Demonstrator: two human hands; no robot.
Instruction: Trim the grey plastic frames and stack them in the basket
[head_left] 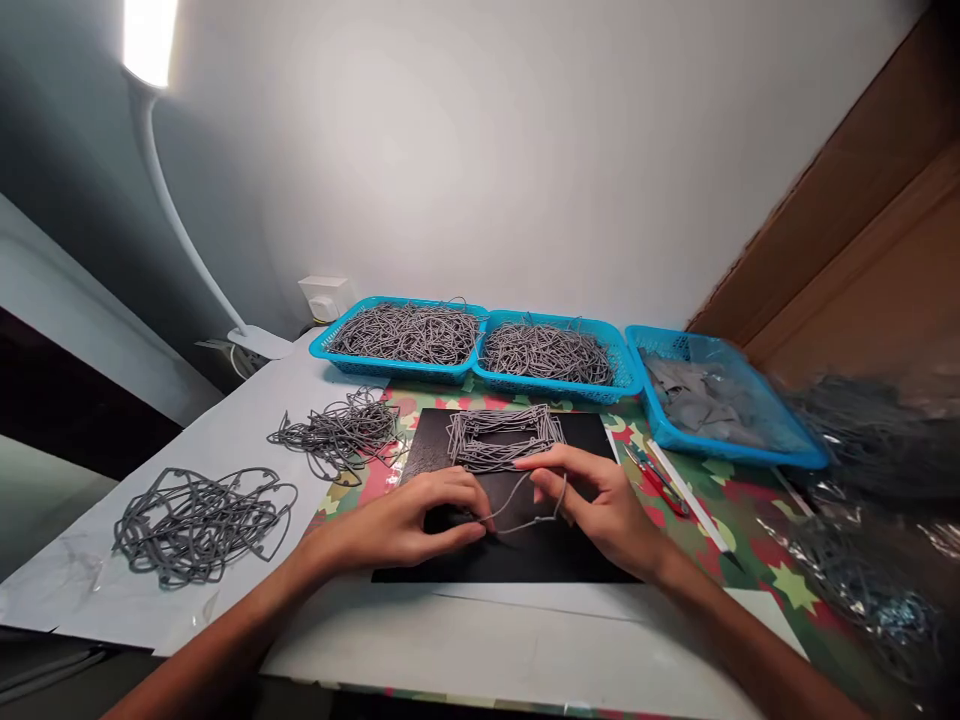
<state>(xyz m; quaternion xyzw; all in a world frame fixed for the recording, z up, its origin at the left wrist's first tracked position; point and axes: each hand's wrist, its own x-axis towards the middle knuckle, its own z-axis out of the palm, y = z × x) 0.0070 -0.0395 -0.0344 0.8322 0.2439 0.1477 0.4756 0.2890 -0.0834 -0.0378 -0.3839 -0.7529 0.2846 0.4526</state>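
Observation:
Between my two hands is a thin grey frame-like loop (517, 527), held just above a black mat (420, 560). My left hand (442, 510) pinches its left end between thumb and fingers. On the other side, my right hand (592, 495) has thumb and index finger closed at the loop's right side. Just beyond my hands, a stack of similar grey rectangular frames (506, 438) lies on the mat. Two tangled heaps of grey pieces, a nearer one (202, 525) and a farther one (341, 435), lie to my left.
Two blue baskets (397, 372) (559, 388) full of grey pieces stand along the wall. A third blue basket (720, 450) holds flat grey pieces in plastic. Red-handled nippers (664, 490) and a white strip (694, 500) lie right of the mat. A lamp (180, 220) stands far left.

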